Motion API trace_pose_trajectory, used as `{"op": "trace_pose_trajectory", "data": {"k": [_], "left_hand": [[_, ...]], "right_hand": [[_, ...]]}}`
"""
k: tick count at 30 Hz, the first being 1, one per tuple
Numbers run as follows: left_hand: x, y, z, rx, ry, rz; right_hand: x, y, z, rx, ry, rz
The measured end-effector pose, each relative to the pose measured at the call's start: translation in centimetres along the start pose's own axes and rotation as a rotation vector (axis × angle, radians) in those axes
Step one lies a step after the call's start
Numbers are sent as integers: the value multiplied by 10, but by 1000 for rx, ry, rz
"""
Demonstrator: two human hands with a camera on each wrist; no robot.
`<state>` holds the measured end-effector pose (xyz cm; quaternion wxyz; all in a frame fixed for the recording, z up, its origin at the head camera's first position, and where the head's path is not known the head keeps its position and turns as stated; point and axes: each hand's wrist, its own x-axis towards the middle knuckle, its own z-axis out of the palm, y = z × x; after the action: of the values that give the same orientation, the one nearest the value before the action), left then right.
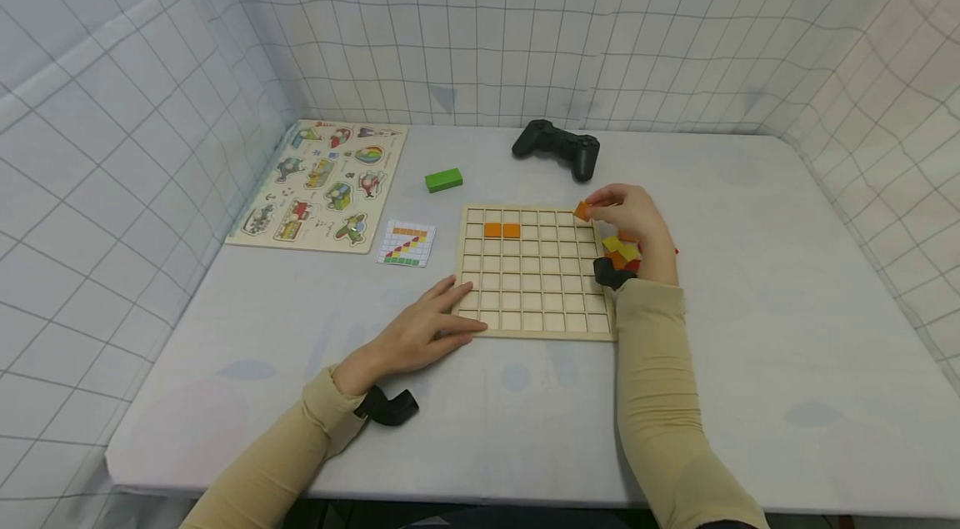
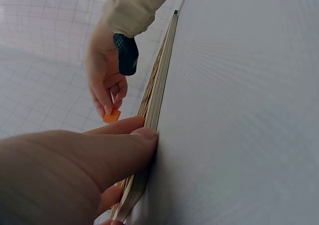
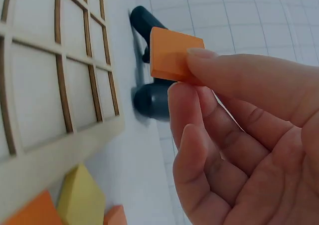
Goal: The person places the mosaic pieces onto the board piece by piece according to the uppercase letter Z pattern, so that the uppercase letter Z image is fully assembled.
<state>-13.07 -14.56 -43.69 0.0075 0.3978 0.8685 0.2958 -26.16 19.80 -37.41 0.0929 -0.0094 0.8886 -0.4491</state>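
Note:
Between thumb and fingertips my right hand pinches an orange square tile, raised over the top right corner of the wooden grid board. Two orange tiles sit side by side in the board's second row, towards the left. My left hand rests with spread, fairly straight fingers on the board's lower left corner; in the left wrist view its thumb lies against the board's edge. Beside the board's right side is a pile of yellow, orange and red tiles, partly hidden by the right wrist.
Left of the board lies a pattern card with coloured squares. A picture puzzle board is at the back left, a green block behind the card. The black game controller lies behind the grid board, near the grid-patterned cloth wall.

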Motion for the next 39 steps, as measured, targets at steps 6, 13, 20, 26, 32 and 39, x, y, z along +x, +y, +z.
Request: {"op": "trace_pose_trajectory", "data": {"k": [6,13,20,26,32,39], "left_hand": [[0,-1,1,0,-1,-1],[0,-2,1,-1,-2,4],[1,-1,0,0,-10,-5],[1,-1,0,0,-6,-2],[1,-1,0,-2,-3,0],[1,0,0,0,-2,6]], "right_hand": [[6,-12,15,-73,-53,-69],[10,-25,33,-133,-107,-140],[14,-30,49,-162,-130,-145],[15,-33,59,-196,-142,-120],[18,-30,63,-201,-146,-93],[19,-26,60,-157,-164,-71]]}}
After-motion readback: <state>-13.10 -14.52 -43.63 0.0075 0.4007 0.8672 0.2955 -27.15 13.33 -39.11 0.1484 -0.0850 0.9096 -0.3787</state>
